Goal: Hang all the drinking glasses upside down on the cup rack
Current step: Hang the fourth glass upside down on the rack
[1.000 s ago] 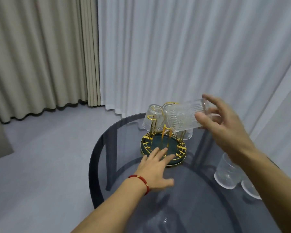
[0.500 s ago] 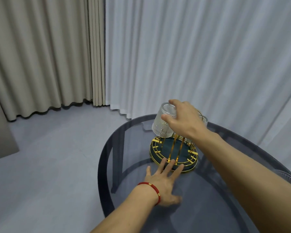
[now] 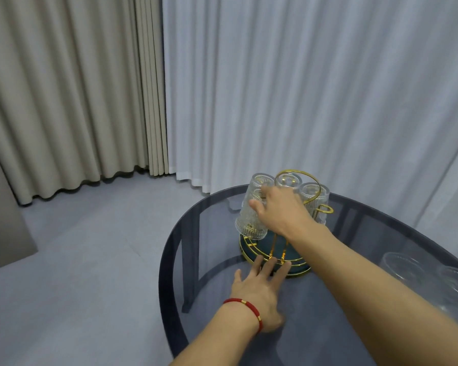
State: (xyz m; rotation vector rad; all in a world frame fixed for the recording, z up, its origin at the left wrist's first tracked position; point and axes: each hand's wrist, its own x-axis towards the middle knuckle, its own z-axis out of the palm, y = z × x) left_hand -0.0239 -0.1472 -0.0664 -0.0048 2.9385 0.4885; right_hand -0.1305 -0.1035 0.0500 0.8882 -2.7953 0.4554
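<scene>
A gold wire cup rack (image 3: 250, 247) with a dark green base stands on the round glass table (image 3: 315, 326). Three ribbed clear glasses sit upside down on it. My right hand (image 3: 280, 212) grips the left glass (image 3: 249, 220), which is over a prong just above the base. The middle glass (image 3: 287, 179) and the right glass (image 3: 315, 194) hang free of my hands. My left hand (image 3: 259, 294), with a red bracelet at the wrist, lies flat on the table, its spread fingertips against the rack's base. Two more glasses (image 3: 402, 268) stand at the table's right edge, blurred.
The table's left rim (image 3: 164, 260) curves close to the rack, with grey floor (image 3: 90, 260) beyond it. Beige curtains (image 3: 64, 101) and white sheer curtains (image 3: 302, 88) hang behind the table. A gold loop handle (image 3: 299, 173) rises above the rack.
My right hand carried the glass from the right over to the rack's left side, turned it mouth down and lowered it over a prong. My left hand stayed at the base.
</scene>
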